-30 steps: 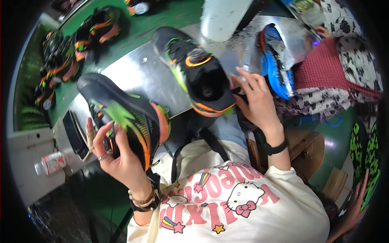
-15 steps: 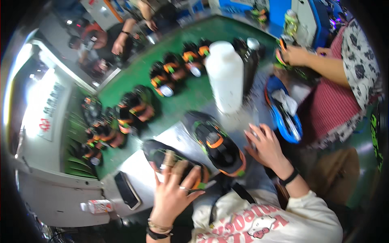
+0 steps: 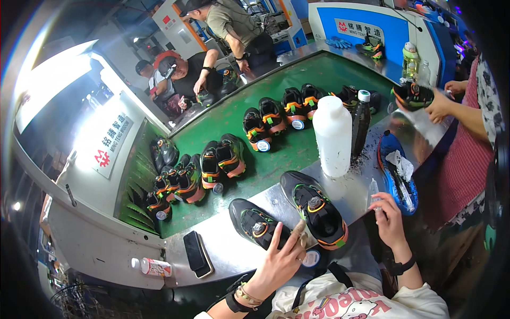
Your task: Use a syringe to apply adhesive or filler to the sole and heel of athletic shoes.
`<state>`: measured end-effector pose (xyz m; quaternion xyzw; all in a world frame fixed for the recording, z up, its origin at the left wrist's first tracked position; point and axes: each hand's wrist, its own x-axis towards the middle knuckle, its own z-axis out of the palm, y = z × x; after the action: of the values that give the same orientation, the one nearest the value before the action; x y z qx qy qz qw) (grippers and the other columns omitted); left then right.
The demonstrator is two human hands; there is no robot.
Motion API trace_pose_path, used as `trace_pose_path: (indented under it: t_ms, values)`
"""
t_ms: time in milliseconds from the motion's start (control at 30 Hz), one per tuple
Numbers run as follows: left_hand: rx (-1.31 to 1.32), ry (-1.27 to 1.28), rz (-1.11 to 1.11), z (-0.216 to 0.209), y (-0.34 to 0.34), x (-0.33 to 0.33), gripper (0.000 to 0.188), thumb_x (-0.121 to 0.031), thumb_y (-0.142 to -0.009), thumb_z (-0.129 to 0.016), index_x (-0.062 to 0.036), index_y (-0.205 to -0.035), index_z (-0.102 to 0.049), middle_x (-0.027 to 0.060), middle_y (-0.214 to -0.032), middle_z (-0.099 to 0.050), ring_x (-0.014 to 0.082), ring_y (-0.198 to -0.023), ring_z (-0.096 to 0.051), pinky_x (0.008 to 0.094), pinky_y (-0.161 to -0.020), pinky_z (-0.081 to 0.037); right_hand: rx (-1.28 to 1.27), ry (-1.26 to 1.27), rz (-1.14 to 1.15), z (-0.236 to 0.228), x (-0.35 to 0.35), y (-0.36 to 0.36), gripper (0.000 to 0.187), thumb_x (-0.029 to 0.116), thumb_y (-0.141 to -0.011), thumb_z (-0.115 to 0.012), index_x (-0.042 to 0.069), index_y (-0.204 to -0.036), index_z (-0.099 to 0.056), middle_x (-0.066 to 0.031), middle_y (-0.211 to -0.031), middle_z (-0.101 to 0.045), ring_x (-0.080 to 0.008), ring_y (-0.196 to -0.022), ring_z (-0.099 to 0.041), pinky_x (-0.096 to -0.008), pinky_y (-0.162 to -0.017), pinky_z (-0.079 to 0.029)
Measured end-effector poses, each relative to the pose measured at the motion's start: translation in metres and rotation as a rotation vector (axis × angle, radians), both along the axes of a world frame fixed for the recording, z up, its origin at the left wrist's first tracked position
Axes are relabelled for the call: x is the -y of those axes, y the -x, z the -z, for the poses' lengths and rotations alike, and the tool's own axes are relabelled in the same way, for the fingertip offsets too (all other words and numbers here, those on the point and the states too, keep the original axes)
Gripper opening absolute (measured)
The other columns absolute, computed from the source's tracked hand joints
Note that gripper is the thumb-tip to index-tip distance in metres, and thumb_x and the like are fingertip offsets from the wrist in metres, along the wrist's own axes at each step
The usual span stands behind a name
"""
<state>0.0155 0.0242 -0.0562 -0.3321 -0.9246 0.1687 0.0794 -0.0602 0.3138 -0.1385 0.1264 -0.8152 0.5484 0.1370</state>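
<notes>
Two black sport shoes with orange and green trim lie side by side on the metal ledge, a left shoe (image 3: 249, 218) and a right shoe (image 3: 319, 215). My left hand (image 3: 281, 263) is open, its fingers spread at the heel end of the left shoe. A tan cover wraps one fingertip, which points into the gap between the shoes; whether it touches either is unclear. Off to the right, my right hand (image 3: 390, 220) is closed around a small clear tapered tube (image 3: 374, 190), nozzle up, apart from the shoes. Its lower part is hidden by my fingers.
A white bottle (image 3: 332, 138) and a dark bottle (image 3: 362, 122) stand beyond the shoes. Several shoes line the green belt (image 3: 287, 154). A phone (image 3: 196, 252) and small bottle (image 3: 154, 267) lie left. A blue shoe (image 3: 398, 175) is right, near a co-worker's hand (image 3: 438, 106).
The whole view has shifted, so the bench sits further right and lower. My left hand has drawn back from over the left shoe toward its heel. My right hand stays raised with the tube.
</notes>
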Motion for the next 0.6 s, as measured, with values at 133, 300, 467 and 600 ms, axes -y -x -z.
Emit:
trace_pose_path:
  t_ms: [133, 300, 467, 600]
  values:
    - [0.120, -0.411, 0.161, 0.005, 0.000, 0.009, 0.016, -0.017, -0.076, -0.062, -0.0151, -0.090, -0.070, -0.0002, -0.114, -0.064, 0.0204, -0.126, -0.050, 0.0519, -0.113, -0.029, -0.038, 0.085, -0.006, -0.008, -0.022, -0.013, 0.059, 0.053, -0.099, -0.037, 0.000, -0.093, -0.063, -0.0152, -0.119, -0.054, -0.0213, -0.093, -0.059, -0.0294, -0.076, -0.049]
    - [0.018, -1.159, -0.034, 0.013, 0.005, 0.035, 0.031, -0.004, -0.072, -0.076, -0.0089, -0.100, -0.064, 0.0078, -0.115, -0.064, 0.0229, -0.111, -0.059, 0.0434, -0.105, -0.037, -0.065, 0.376, 0.072, -0.010, -0.049, -0.035, 0.044, 0.038, -0.102, -0.034, 0.000, -0.090, -0.054, -0.0207, -0.137, -0.044, -0.0260, -0.103, -0.060, -0.0387, -0.087, -0.052]
    - [0.202, -1.485, -0.400, 0.025, 0.020, 0.049, 0.072, -0.002, -0.075, -0.076, -0.0039, -0.138, -0.039, 0.0123, -0.133, -0.052, 0.0242, -0.126, -0.046, 0.0380, -0.109, -0.032, 0.012, 0.563, 0.105, -0.027, -0.060, -0.036, 0.052, 0.037, -0.104, -0.024, 0.000, -0.078, -0.050, -0.0201, -0.128, -0.052, -0.0247, -0.102, -0.060, -0.0360, -0.088, -0.049]
    - [0.010, -1.184, 0.000, 0.029, 0.039, 0.050, 0.108, 0.005, -0.071, -0.077, -0.0211, -0.152, -0.011, 0.0178, -0.147, -0.034, 0.0323, -0.129, -0.043, 0.0472, -0.107, -0.038, 0.077, 0.540, 0.216, -0.036, -0.078, -0.052, 0.055, 0.045, -0.102, -0.018, 0.007, -0.073, -0.046, -0.0154, -0.123, -0.056, -0.0211, -0.098, -0.056, -0.0341, -0.085, -0.044]
